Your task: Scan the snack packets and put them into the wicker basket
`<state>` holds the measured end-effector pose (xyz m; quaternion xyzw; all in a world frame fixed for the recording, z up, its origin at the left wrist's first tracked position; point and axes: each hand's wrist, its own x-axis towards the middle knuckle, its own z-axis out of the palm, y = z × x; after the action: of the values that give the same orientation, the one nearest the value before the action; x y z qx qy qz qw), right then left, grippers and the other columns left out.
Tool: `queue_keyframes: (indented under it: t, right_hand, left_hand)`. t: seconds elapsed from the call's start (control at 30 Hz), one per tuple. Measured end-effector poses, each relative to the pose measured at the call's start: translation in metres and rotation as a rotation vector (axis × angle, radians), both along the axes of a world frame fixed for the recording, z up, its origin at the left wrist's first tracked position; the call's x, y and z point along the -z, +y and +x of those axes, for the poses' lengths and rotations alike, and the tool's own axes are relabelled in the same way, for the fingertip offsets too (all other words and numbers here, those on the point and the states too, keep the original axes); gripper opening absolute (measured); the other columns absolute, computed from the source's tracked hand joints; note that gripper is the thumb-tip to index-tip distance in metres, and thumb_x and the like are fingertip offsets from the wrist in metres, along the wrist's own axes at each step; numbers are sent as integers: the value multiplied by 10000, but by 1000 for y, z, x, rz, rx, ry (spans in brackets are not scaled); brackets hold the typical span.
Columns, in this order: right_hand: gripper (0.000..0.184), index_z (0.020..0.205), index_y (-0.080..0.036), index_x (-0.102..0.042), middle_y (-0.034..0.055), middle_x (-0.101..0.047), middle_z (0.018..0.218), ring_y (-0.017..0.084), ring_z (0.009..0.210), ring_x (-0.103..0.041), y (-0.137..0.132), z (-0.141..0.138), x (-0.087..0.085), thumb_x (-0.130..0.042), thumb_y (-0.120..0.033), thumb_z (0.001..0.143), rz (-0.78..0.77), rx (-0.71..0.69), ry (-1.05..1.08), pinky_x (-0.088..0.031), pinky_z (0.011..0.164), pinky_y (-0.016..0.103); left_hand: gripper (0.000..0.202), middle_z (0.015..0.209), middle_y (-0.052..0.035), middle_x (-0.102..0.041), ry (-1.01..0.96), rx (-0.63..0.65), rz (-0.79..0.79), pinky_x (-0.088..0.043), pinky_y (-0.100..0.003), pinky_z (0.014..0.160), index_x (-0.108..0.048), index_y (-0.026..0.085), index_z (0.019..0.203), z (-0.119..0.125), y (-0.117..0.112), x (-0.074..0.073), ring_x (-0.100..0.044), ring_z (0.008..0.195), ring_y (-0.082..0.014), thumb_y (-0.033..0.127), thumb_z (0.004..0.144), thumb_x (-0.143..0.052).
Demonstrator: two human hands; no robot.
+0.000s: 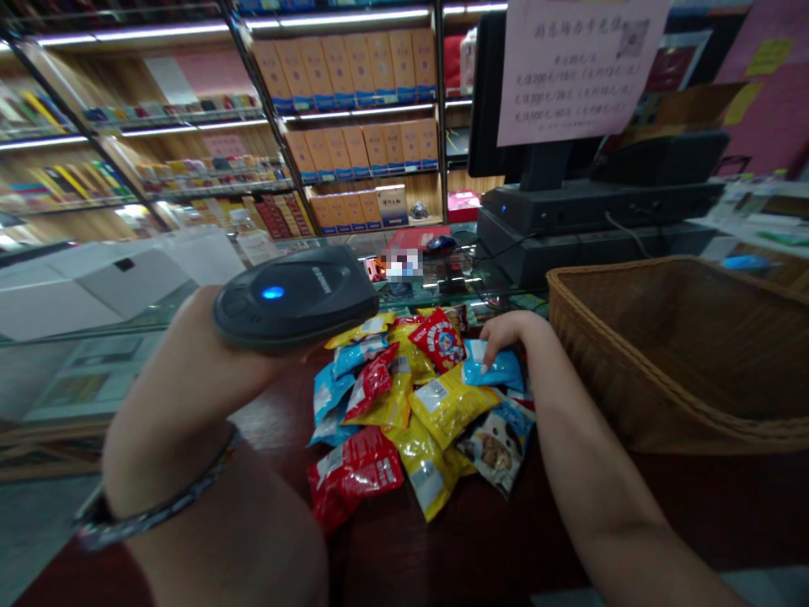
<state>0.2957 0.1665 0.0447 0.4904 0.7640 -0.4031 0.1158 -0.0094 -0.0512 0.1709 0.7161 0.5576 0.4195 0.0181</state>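
Observation:
My left hand [190, 371] is raised close to the camera and wrapped round a dark grey barcode scanner [296, 295] with a blue light on top. A bracelet circles that wrist. My right hand [506, 333] reaches into a heap of small snack packets [410, 405] in red, yellow and blue on the dark red counter [442, 548]. Its fingers are pinched on a blue packet [499, 368] at the heap's far right edge.
A large woven wicker basket [683, 354] stands right of the packets. Behind it a black monitor stand and register base [587, 219] carry a pink paper notice [575, 67]. A glass counter and shelves of boxed goods [354, 110] fill the background.

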Motion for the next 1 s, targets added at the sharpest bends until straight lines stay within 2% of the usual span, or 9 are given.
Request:
queue_keyframes:
  t: [0.27, 0.43, 0.5, 0.57, 0.63, 0.7, 0.73, 0.87, 1.0]
  right_hand:
    - [326, 944, -168, -690, 73, -758, 981, 206, 840, -702, 3, 2, 4, -795, -394, 735, 100, 529, 802, -578, 796, 325]
    - [189, 1010, -175, -630, 58, -740, 916, 162, 761, -694, 10, -11, -1, -664, -285, 860, 115, 893, 982, -587, 764, 313]
    - [349, 1141, -186, -589, 59, -731, 953, 164, 750, -692, 9, -12, -4, -691, -207, 807, 33, 856, 1010, -597, 742, 341]
    - [711, 1357, -237, -457, 55, -708, 1067, 160, 768, -693, 6, -11, -6, -735, -124, 713, 0, 819, 1066, -602, 729, 349]
    - [1062, 1530, -319, -197, 47, -664, 1180, 143, 771, -684, 4, -10, -8, -765, -115, 656, 76, 853, 1106, -601, 717, 334]
    - [1180, 1575, -365, -32, 40, -642, 1209, 133, 755, -667, 3, -10, -11, -768, -187, 670, 233, 895, 1069, -595, 710, 322]
    - [1123, 1583, -364, -72, 37, -643, 1200, 131, 762, -658, 3, -10, -12, -746, -227, 695, 311, 888, 1031, -589, 725, 317]
    - [628, 1373, -250, -567, 49, -651, 1163, 153, 879, -632, 3, -8, -17, -649, -332, 756, 493, 807, 931, -550, 818, 304]
    - [796, 1331, -226, -558, 65, -610, 1230, 197, 1010, -607, 1, -4, -18, -795, -311, 576, 565, 719, 1000, -532, 869, 313]
  left_hand:
    - [458, 1085, -31, -788, -14, -2, 9, -548, -474, 991, -742, 260, 1093, -7, 4, 2, -721, 984, -278, 368, 654, -815]
    - [473, 1113, -30, -782, -7, -16, 6, -556, -475, 971, -734, 270, 1114, -7, 2, 2, -723, 996, -288, 379, 660, -810]
    - [481, 1112, -43, -782, -5, -43, -18, -571, -482, 932, -733, 262, 1118, -7, 2, 3, -729, 978, -300, 396, 662, -810]
    - [470, 1115, -40, -781, -3, -42, -17, -569, -474, 938, -734, 262, 1112, -8, 2, 3, -726, 993, -300, 398, 668, -806]
    - [458, 1115, -28, -780, -4, -25, -9, -553, -461, 972, -736, 266, 1104, -8, 2, 3, -718, 1022, -293, 385, 667, -807]
    - [456, 1104, -25, -783, -12, -32, -9, -556, -460, 965, -740, 267, 1091, -7, 1, 3, -721, 1011, -294, 378, 655, -814]
    - [454, 1098, -26, -785, -9, -42, -13, -560, -464, 955, -742, 267, 1087, -7, 1, 3, -724, 997, -296, 380, 654, -814]
    - [439, 1095, -28, -786, 3, -34, -17, -561, -464, 951, -741, 266, 1092, -6, 0, 2, -723, 1004, -299, 385, 674, -800]
    - [430, 1094, -21, -787, 29, -13, -17, -560, -455, 955, -737, 272, 1101, -8, 2, 2, -728, 994, -286, 372, 688, -801]
